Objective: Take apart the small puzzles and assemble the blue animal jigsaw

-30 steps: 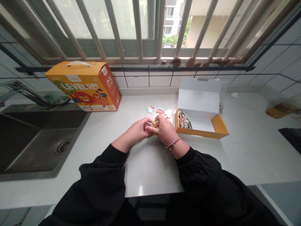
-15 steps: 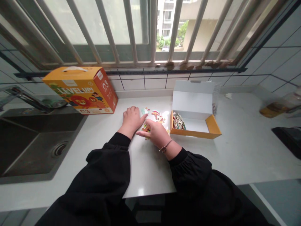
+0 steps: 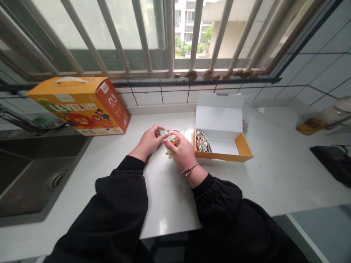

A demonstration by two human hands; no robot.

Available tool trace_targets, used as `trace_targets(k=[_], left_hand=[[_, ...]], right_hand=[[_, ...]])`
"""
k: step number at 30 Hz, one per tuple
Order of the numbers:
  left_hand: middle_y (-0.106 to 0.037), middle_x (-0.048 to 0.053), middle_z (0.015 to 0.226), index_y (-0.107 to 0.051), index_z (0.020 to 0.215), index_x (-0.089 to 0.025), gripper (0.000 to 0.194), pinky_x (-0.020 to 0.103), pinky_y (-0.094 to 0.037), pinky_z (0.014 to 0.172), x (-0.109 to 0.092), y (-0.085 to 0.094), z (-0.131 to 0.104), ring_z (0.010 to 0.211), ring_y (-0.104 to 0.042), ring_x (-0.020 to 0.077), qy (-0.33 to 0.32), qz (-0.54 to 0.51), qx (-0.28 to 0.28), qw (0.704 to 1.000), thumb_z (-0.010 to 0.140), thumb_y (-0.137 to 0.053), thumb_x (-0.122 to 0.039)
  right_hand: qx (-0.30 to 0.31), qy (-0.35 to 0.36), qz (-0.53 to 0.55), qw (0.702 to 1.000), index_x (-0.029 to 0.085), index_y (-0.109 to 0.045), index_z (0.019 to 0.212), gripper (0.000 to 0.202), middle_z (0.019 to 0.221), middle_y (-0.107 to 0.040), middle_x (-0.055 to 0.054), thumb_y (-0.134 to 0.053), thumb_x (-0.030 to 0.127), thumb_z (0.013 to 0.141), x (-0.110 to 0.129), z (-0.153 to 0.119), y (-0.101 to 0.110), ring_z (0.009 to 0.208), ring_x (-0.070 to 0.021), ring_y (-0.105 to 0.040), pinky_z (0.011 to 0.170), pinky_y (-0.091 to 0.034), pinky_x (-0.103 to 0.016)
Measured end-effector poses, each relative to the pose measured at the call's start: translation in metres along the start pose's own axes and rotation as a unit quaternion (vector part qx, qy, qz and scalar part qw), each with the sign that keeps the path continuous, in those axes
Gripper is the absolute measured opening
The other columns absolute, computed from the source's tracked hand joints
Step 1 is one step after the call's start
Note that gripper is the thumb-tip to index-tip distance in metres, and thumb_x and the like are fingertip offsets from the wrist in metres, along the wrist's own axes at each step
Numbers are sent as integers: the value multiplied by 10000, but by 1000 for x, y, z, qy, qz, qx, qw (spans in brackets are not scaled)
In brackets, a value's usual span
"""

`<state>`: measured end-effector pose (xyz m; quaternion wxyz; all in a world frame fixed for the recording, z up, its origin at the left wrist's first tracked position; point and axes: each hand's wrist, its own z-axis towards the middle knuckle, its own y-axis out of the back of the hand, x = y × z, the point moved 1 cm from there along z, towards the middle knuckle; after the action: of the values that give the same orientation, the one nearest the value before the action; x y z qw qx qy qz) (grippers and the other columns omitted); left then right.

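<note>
My left hand (image 3: 149, 141) pinches the left edge of a pale green puzzle piece (image 3: 163, 132) between thumb and fingers. Close against it, my right hand (image 3: 183, 150) is closed on a brown and orange puzzle piece (image 3: 174, 140), and its fingers hide part of that piece. The two hands nearly meet above the counter. More colourful pieces show around and beneath the fingers, too covered to tell apart. To the right of my right hand stands an open orange-and-white box (image 3: 225, 157), with a stack of puzzle pieces (image 3: 203, 142) in its left end.
A large orange carton (image 3: 82, 109) with a handle stands at the back left, beside a dark sink (image 3: 24, 190). On the right are a bottle of amber liquid (image 3: 315, 122) and a black device (image 3: 331, 162). A barred window lies behind the white counter (image 3: 167, 204).
My left hand has gone from lying flat to pinching the pale green piece. My right hand has brought its piece up against it. The view has shifted slightly right.
</note>
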<state>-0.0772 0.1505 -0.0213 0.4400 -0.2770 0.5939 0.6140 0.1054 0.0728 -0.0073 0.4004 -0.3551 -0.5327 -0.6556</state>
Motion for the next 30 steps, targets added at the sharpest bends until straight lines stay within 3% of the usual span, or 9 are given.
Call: trace_targets(k=[2,4,7,12,16,19,22,26,30], left_hand=[[-600,-45,727,-660,1188,-226,449,279,-459,616,-6,-2,-19,609,-586,153,18,-130,78,988,931,-812,-562],[-713,-1,835,-630,1199,-222,474,296,-553,711,-13,-4,-36,712,-697,166,28,-209,129,969,925,-846,-543],[-762,15,892,-618,1209,-220,480,322,-607,823,-20,-4,-52,824,-761,182,30,-249,157,955,902,-894,-465],[-767,50,992,-657,1152,-207,404,360,-647,825,-15,-3,-54,810,-761,189,76,-285,179,938,896,-825,-471],[-712,46,888,-693,966,-210,348,366,-633,792,-7,2,-36,803,-710,212,36,-136,58,988,1019,-605,-542],[-780,113,1101,-756,1032,-208,303,458,-585,1062,-8,0,-11,1095,-726,291,-58,87,-7,994,1005,-638,-486],[-684,222,1528,-721,1382,-158,580,565,-396,1301,-13,-16,12,1474,-583,390,-121,208,35,970,931,-778,-517],[-361,232,1832,-479,1716,-220,1111,691,-157,1387,-19,-48,17,1712,-280,483,-156,241,182,940,800,-911,-678],[-240,159,1893,-466,1746,-314,1155,740,-24,1386,-20,-70,-2,1752,-92,520,-168,269,249,915,773,-907,-752]], right_hand=[[-34,-9,13,999,234,-664,1085,505,944,-771,-55,-686,733,1006,-4,2,0,910,-245,-753,806,-548,-330],[-73,-2,2,997,233,-638,1038,494,1031,-769,-95,-673,725,1008,-7,4,0,1013,-271,-744,878,-558,-358],[-105,4,-15,994,240,-579,1012,509,1119,-756,-136,-697,734,975,-11,4,-2,1079,-293,-724,936,-554,-388],[-65,-38,1,997,231,-569,1140,609,1034,-775,-99,-737,778,931,-11,1,-2,908,-273,-752,820,-546,-364],[-3,-16,-27,999,236,-654,1075,513,956,-772,-63,-758,726,965,2,-1,-1,892,-249,-750,795,-514,-330],[92,55,-30,994,234,-681,933,473,833,-731,-20,-792,693,965,17,-9,-3,819,-217,-712,762,-484,-305],[185,144,-11,972,225,-672,839,499,774,-704,-1,-822,689,948,28,-21,-7,773,-191,-675,744,-464,-291],[240,207,39,948,220,-689,812,519,809,-739,-13,-771,700,990,36,-31,-8,813,-191,-695,830,-504,-309],[213,227,32,950,221,-724,837,522,804,-723,-14,-759,717,992,39,-33,-3,896,-227,-709,974,-520,-374]])
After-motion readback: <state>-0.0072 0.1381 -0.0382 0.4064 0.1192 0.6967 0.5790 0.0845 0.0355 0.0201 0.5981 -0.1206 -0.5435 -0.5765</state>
